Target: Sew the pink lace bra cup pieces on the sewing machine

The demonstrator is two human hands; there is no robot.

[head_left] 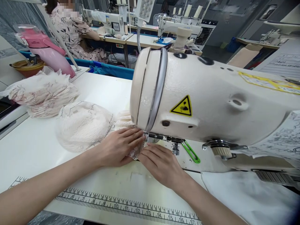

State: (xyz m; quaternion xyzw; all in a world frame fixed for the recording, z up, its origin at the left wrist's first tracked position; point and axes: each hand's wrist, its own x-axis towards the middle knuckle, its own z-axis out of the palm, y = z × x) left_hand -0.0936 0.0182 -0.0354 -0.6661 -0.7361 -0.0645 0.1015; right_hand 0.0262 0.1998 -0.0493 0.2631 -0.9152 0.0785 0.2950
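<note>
A piece of white lace-trimmed fabric lies beneath the head of a white sewing machine. My left hand rests on this fabric, fingers stretched flat toward the needle area and thumb apart. Close beside it, my right hand has its fingers together and bent at the fabric's edge, pinching it; the fingertips are partly hidden. Gathered cream cloth continues behind my left hand. The machine head covers the needle.
A round bundle of sheer white fabric and a heap of thread-covered cloth lie left. Behind them stands a pink bottle. Green thread snips rest by the machine. A printed ruler runs along the front. A person sits beyond.
</note>
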